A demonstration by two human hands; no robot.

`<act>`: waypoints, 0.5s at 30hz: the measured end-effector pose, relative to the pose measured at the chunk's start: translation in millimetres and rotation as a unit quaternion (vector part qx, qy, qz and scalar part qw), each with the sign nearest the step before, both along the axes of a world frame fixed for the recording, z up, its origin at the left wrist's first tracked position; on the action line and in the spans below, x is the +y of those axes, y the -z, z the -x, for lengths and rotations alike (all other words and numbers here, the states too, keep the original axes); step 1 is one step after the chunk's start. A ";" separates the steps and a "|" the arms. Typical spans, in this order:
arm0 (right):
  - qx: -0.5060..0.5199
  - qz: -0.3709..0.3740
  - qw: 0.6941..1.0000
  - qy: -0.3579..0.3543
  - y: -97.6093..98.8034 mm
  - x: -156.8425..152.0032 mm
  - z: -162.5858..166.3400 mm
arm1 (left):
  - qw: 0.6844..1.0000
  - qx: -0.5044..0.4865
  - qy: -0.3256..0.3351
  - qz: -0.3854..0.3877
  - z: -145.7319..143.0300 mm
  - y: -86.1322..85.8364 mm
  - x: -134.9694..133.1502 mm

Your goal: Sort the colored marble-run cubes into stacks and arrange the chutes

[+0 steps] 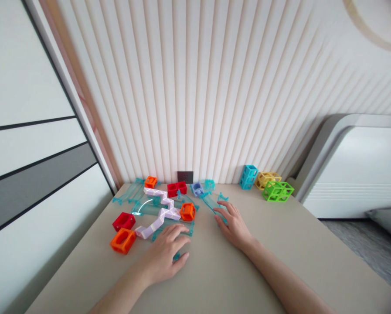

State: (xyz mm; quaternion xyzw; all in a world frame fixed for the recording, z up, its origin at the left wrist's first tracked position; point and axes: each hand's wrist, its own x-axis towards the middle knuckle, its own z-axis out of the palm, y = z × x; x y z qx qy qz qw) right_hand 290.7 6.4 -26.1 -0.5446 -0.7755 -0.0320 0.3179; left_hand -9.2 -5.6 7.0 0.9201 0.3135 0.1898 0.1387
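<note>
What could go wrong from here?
1. The left hand is close to the lilac folded chain and might knock it.
2. The teal piece by the right hand is see-through, so its edges may be misjudged.
3. The blue block stack stands upright near the wall and could topple if bumped.

ribbed pale wall [182,87], striped white panels [25,78], white-grey headboard [358,165]

Glossy see-through plastic over a smooth, matt tabletop [221,279].
Left of centre, the turquoise pieces [149,207] look like clear, shiny plastic; the lilac chain [153,227] and orange block [117,248] look like smooth, opaque plastic. Across the top, the ribbed wall [188,87] appears matt; lower right, the carpet [348,244] looks rough.
</note>
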 end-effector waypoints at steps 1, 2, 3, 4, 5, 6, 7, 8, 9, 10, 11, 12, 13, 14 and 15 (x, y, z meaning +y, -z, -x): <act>0.000 0.001 1.000 -0.002 -0.3 -0.1 0.5 | 1.000 -0.004 0.001 -0.003 0.1 -0.6 -0.4; 0.000 0.003 1.000 -0.005 -0.7 -0.3 1.0 | 1.000 -0.008 0.002 -0.006 0.1 -1.0 -0.8; 0.000 0.005 1.000 -0.008 -1.0 -0.4 1.4 | 1.000 -0.011 0.003 -0.008 0.1 -1.1 -1.1; 0.001 0.007 1.000 -0.011 -1.3 -0.5 1.9 | 1.000 -0.013 0.003 -0.010 -0.1 -1.1 -1.4; 0.001 0.009 1.000 -0.014 -1.6 -0.6 2.4 | 1.000 -0.013 0.004 -0.011 -0.4 -1.0 -1.6; 0.002 0.010 1.000 -0.017 -1.9 -0.8 2.8 | 1.000 -0.013 0.005 -0.014 -0.9 -0.9 -1.6; 0.002 0.011 1.000 -0.019 -2.3 -0.9 3.2 | 1.000 -0.014 0.007 -0.019 -1.3 -1.3 -1.4; 0.002 0.010 1.000 -0.020 -2.5 -1.1 3.4 | 0.999 -0.016 0.010 -0.028 -1.2 -2.2 -1.0; 0.001 0.010 1.000 -0.021 -2.7 -1.3 3.4 | 0.999 -0.021 0.016 -0.044 -0.4 -4.1 -0.3; -0.001 0.009 1.000 -0.022 -2.8 -1.5 3.1 | 0.997 -0.025 0.022 -0.067 1.6 -7.1 0.7; -0.003 0.007 1.000 -0.023 -2.7 -1.6 2.6 | 0.994 -0.030 0.026 -0.099 5.3 -11.4 2.0; -0.006 0.004 1.000 -0.023 -2.6 -1.7 1.8 | 0.990 -0.036 0.025 -0.136 10.9 -16.7 3.5; -0.011 0.001 1.000 -0.024 -2.3 -1.8 1.1 | 0.983 -0.041 0.018 -0.177 18.6 -22.8 5.2; -0.017 -0.003 1.000 -0.026 -2.1 -1.9 0.6 | 0.974 -0.055 -0.003 -0.219 28.3 -29.0 6.8; -0.025 -0.009 0.999 -0.028 -2.0 -2.1 0.6 | 0.965 -0.066 -0.038 -0.250 39.6 -34.9 8.2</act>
